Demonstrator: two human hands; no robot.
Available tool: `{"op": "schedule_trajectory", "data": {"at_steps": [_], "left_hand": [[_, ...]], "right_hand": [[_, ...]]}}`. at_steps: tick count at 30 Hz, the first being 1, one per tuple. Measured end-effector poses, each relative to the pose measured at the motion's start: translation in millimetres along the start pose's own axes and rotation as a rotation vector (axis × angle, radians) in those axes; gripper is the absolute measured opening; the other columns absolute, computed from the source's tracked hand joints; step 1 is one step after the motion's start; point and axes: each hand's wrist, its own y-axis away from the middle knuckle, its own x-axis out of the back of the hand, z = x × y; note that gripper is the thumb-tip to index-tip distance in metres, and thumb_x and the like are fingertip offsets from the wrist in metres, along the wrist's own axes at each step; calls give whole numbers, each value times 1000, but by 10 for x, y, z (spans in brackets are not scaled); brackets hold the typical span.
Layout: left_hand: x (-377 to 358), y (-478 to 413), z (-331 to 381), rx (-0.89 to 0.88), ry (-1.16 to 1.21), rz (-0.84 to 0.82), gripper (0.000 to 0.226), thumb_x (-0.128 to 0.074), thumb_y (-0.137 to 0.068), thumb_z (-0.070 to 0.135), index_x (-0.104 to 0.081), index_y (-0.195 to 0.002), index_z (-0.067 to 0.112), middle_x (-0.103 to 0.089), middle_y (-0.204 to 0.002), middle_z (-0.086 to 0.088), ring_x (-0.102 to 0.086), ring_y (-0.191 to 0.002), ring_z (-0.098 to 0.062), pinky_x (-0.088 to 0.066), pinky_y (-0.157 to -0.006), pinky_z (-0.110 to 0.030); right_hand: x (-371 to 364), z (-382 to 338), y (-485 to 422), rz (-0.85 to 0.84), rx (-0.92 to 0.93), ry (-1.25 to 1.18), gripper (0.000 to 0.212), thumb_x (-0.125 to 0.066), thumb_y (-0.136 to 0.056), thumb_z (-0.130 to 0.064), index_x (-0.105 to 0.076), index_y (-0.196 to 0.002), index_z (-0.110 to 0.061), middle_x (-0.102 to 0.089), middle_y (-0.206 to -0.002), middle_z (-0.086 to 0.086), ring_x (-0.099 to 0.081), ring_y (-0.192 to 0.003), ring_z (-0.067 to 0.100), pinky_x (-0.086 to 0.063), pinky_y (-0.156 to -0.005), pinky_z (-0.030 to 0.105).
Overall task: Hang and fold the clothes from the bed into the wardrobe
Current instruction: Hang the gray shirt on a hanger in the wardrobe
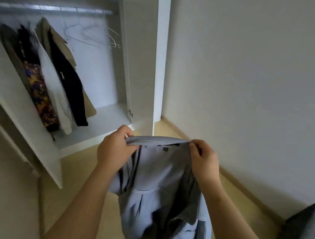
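Pale walls point(249, 79) met a light wooden floor point(78, 173) beside a white wardrobe point(140, 53) that stood open at the left. On its rail point(54, 9) hung a row of clothes point(49, 78), dark pieces, a patterned one, a white one, a navy one and a beige one, gathered at the left end. Bare wire hangers point(95, 37) hung to their right. In front of the wardrobe, over the floor, a person held up a light blue garment point(160, 175) by its collar. The left hand point(113, 150) gripped one end of the collar with curled fingers and the right hand point(204, 160) pinched the other. The collar stretched between them, and the rest of the garment hung crumpled below. Grey-blue fabric point(305, 232) showed in the lower right corner; what it was could not be told.
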Motion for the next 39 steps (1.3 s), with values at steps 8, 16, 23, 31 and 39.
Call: {"op": "schedule_trajectory", "data": {"at_steps": [8, 16, 23, 31, 39], "left_hand": [[512, -801, -812, -90, 88, -522, 19, -75, -74, 41, -70, -87, 29, -69, -85, 6, -64, -85, -13, -50, -81, -34], [594, -1314, -1386, -5, 8, -318, 37, -61, -88, 28, -49, -53, 25, -43, -61, 6, -44, -60, -6, -32, -58, -24], [516, -2094, -1664, 119, -62, -39, 29, -55, -91, 33, -55, -66, 18, -52, -62, 4, -48, -61, -10, -35, -60, -24], [215, -3371, -1767, 143, -50, -94, 18, -77, -71, 25, -61, -73, 17, -59, -69, 6, -52, -64, -1, -39, -61, -9], [72, -4061, -2264, 359, -331, -44, 12, -59, -88, 29, -62, -96, 20, -51, -85, 9, -46, -80, -6, -32, -63, -8]], "right_hand": [[-1025, -314, -624, -156, -52, 2, 37, -61, -87, -37, -56, -66, -7, -47, -54, -2, -41, -50, 12, -32, -47, 22], [-1872, -423, -1094, -498, -85, 13, 58, -46, -92, -47, -58, -69, 4, -51, -59, 12, -45, -55, 19, -36, -56, 28], [-2717, -517, -1870, -838, 273, 26, 12, -66, -84, -32, -60, -77, -24, -58, -70, -12, -55, -67, 2, -44, -63, 7], [-3497, -577, -3272, -731, 169, -179, 24, -57, -91, -20, -61, -70, -31, -60, -65, -16, -55, -67, -2, -40, -60, 4], [-4362, -817, -3988, -760, 60, -364, 25, -52, -93, -13, -52, -69, -9, -50, -63, 0, -49, -63, 12, -39, -56, 8]]}}
